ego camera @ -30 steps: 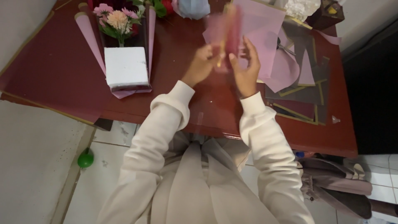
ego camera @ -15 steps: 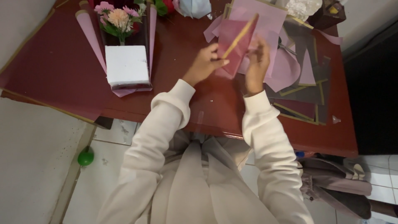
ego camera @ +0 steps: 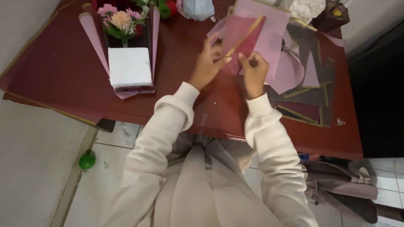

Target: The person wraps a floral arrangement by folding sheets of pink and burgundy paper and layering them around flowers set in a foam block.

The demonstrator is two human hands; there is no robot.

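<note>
My left hand (ego camera: 209, 62) and my right hand (ego camera: 253, 71) both pinch a translucent pink wrapping sheet with a gold edge (ego camera: 244, 37), held just above the dark red table (ego camera: 181, 54). The sheet is folded, its gold strip running diagonally between my fingers. Behind it lies a stack of lighter pink sheets (ego camera: 275, 46). Cream sleeves cover both of my arms.
A small flower bouquet (ego camera: 122, 19) in a pink wrap with a white foam block (ego camera: 129, 67) lies at the left of the table. Grey and pink gold-edged sheets (ego camera: 313, 88) spread at the right. A green ball (ego camera: 87, 160) sits on the tiled floor.
The pink sheet has gone from upright between my hands to folded and tilted flatter. Both hands have moved slightly toward the far side of the table.
</note>
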